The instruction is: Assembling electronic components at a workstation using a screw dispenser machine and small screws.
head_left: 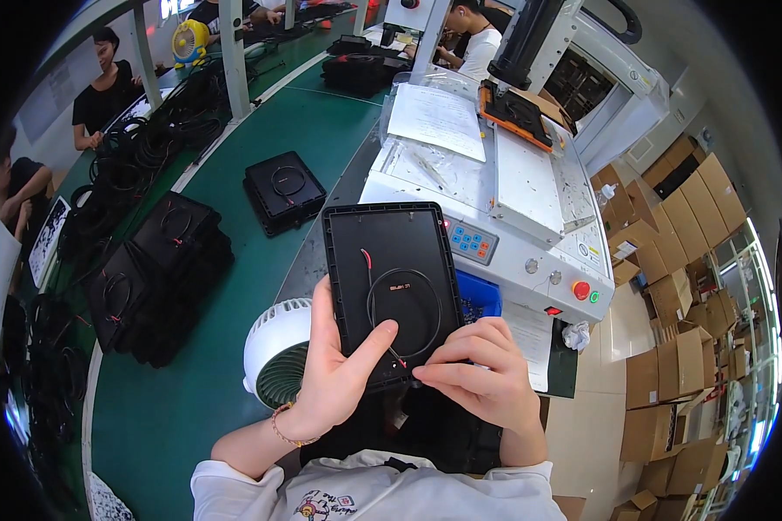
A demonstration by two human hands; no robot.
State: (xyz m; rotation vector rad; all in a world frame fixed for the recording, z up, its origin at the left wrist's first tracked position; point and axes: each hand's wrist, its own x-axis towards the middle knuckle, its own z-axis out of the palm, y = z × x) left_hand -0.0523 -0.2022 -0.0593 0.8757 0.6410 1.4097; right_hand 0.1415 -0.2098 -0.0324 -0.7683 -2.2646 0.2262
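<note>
My left hand (337, 382) grips a flat black plastic housing (395, 239) along its left side, thumb pressed on its inner face. Inside the raised rim lies a coiled thin black cable (441, 318), with a bare red-tipped end near the top left. Its other end, with red wire, runs down to the lower edge. There my right hand (487, 373) has thumb and fingers pinched together at the housing's bottom edge. What sits between those fingertips is too small to make out.
A white fan (275, 347) stands left of my left hand. Beyond are black housings (285, 187), stacked housings (161, 269) and cable bundles (126, 174). At right stands a white machine (526, 260) with an orange fixture (517, 122); a blue bin (478, 295) sits below. Other people work across the bench.
</note>
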